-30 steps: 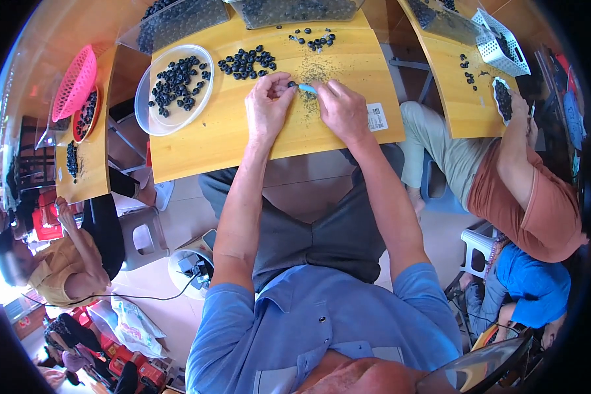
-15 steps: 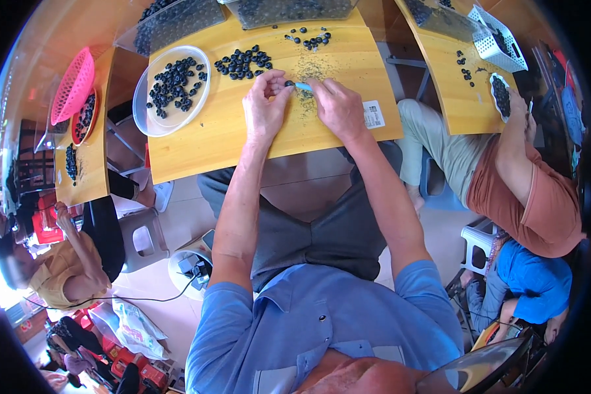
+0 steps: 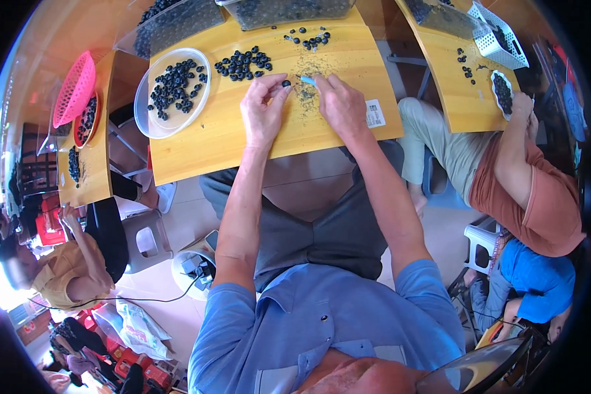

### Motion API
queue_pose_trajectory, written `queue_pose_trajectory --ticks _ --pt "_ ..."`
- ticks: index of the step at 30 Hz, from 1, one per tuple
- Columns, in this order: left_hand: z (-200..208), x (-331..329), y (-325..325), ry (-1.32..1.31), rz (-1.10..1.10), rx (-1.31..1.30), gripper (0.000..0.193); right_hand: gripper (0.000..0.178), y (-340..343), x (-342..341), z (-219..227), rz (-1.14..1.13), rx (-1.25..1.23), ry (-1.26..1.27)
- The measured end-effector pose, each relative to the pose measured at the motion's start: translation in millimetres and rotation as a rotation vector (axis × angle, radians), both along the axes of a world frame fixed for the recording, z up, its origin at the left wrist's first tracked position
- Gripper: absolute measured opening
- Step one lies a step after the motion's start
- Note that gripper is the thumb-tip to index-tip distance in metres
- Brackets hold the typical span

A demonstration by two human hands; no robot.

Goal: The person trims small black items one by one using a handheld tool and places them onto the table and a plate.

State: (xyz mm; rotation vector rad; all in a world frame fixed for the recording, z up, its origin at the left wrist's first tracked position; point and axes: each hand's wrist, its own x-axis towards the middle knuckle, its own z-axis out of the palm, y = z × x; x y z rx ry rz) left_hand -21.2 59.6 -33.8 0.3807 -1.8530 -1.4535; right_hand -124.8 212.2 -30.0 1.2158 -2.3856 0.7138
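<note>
Seen from the head camera, a seated worker in a blue shirt [image 3: 328, 335] leans over a yellow wooden bench [image 3: 223, 148], a single dark round piece [image 3: 286, 83] in the left hand [image 3: 262, 111]. The piece sits at the tips of the thumb and fingers, which are pinched nearly together around it; being round, it shows no clear long axis. To its right, the fingers of the right hand [image 3: 341, 108] are closed around a slim light-blue tool [image 3: 308, 80], whose long axis runs sideways, its tip directed left and slightly away from the worker. Tip and piece are near each other, with a narrow strip of bench apparently showing between; whether the tip is level with the piece cannot be told. The piece lies left of the tool, nearest the left hand that grips it. Dark crumbs [image 3: 306, 98] are scattered between the hands. Beyond the left hand lies a pile of similar pieces [image 3: 241, 64]; farther left, a clear round dish [image 3: 180, 125] holds more.
</note>
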Motion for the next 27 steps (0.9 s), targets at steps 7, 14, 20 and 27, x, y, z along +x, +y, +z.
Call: queue_pose_trajectory --ticks 7,14,20,27 --pt "7.5 7.1 -2.8 0.022 0.079 -0.166 0.014 0.022 -3.6 2.1 -4.7 0.016 -0.045 0.015" --pt "33.1 52.5 -79.9 0.065 0.467 -0.276 0.010 0.019 -0.7 -0.5 -8.4 -0.018 -0.046 -0.003" --pt "62.9 86.1 -143.3 -0.241 0.593 -0.579 0.023 0.022 -1.4 -3.3 -10.8 -0.010 -0.066 0.023" --pt "36.6 26.5 -64.9 -0.353 0.168 -0.715 0.023 0.025 0.4 -1.6 -7.7 0.001 -0.070 -0.011"
